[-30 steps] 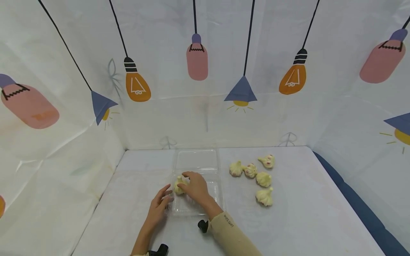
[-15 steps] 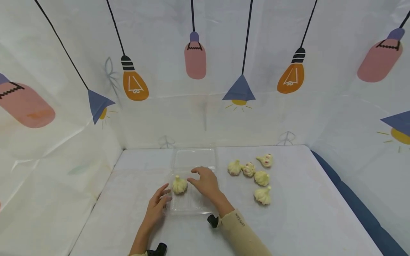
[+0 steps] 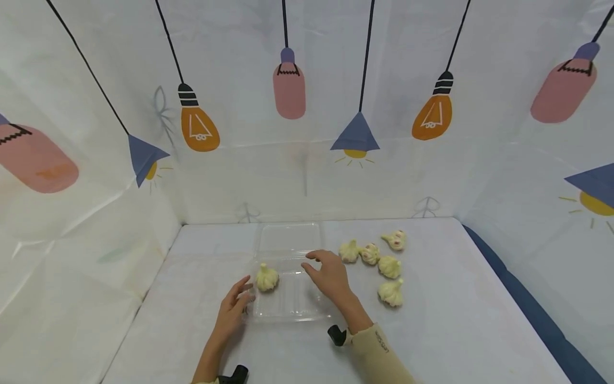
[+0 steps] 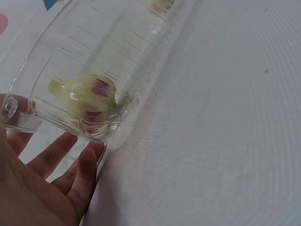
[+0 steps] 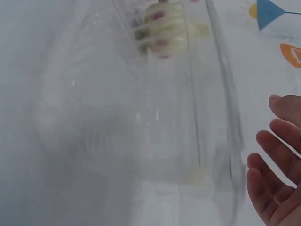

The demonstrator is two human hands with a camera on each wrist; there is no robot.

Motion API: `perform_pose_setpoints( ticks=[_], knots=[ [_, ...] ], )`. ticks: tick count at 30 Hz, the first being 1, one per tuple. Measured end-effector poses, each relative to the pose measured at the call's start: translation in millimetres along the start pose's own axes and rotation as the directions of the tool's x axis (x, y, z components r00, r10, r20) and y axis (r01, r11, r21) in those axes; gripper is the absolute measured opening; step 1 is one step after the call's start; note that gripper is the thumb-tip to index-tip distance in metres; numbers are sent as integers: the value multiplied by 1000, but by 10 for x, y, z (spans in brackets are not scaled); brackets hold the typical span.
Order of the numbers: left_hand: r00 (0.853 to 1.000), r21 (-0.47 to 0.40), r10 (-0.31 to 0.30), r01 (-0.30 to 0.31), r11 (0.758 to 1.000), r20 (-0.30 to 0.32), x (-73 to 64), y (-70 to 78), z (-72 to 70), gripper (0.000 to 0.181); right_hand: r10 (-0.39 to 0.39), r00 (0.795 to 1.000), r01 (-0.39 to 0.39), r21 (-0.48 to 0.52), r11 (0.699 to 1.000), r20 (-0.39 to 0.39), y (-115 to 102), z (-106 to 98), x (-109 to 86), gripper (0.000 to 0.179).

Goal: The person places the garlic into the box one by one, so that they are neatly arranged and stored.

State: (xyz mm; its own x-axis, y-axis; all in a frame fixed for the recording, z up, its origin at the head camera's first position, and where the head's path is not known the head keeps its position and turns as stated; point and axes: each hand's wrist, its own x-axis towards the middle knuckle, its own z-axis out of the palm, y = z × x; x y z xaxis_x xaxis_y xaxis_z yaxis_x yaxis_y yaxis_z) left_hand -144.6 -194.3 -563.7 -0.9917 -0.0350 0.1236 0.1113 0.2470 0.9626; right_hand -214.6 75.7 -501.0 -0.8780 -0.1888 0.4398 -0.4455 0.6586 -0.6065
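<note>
A clear plastic clamshell container lies unfolded on the table, its lid laid back. One garlic bulb stands in the left part of its base; the left wrist view shows this bulb through the clear wall, with purple patches. My left hand is at the container's left side, fingers relaxed and fingertips right by the wall. Over the container's right side, my right hand holds nothing, thumb and fingers spread apart. In the right wrist view, the right hand's fingers are beside the container wall.
Several more garlic bulbs lie loose on the white table, right of the container. A white sheet printed with lamps stands behind and at the sides. Dark blue material shows beyond the table's right edge.
My right hand has let go of the garlic bulb in the container and moved right, away from it. The left hand has stayed by the container's left side.
</note>
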Motion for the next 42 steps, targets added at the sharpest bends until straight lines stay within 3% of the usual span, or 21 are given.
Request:
perform_pose_setpoints(
  ticks=[5, 7, 12, 18, 22, 32, 42],
  knots=[
    [999, 5, -37, 37, 999, 9, -42, 272, 8, 44, 26, 999, -26, -5, 1000, -45, 112, -195, -67, 21],
    [999, 16, -43, 43, 999, 3, -29, 254, 18, 44, 45, 997, -44, 13, 999, -63, 168, -276, -94, 21],
    [1000, 21, -25, 26, 999, -17, 29, -23, 15, 44, 87, 990, -81, 63, 995, -110, 279, -444, -176, 20],
    [999, 31, -36, 37, 999, -31, 15, -26, -6, 44, 55, 978, -40, 80, 996, -202, 311, -700, -250, 17],
    [999, 41, -40, 41, 998, -35, 36, -15, -6, 44, 49, 963, -41, 35, 999, -265, 365, -886, -289, 16],
    [998, 29, -52, 53, 998, -33, 28, -19, 15, 44, 125, 936, -139, -19, 990, -329, 611, -1217, -524, 18],
    [999, 30, -36, 37, 999, -36, 17, -37, 48, 43, 181, 897, -233, -85, 969, -403, 884, -1384, -773, 19]
  ],
)
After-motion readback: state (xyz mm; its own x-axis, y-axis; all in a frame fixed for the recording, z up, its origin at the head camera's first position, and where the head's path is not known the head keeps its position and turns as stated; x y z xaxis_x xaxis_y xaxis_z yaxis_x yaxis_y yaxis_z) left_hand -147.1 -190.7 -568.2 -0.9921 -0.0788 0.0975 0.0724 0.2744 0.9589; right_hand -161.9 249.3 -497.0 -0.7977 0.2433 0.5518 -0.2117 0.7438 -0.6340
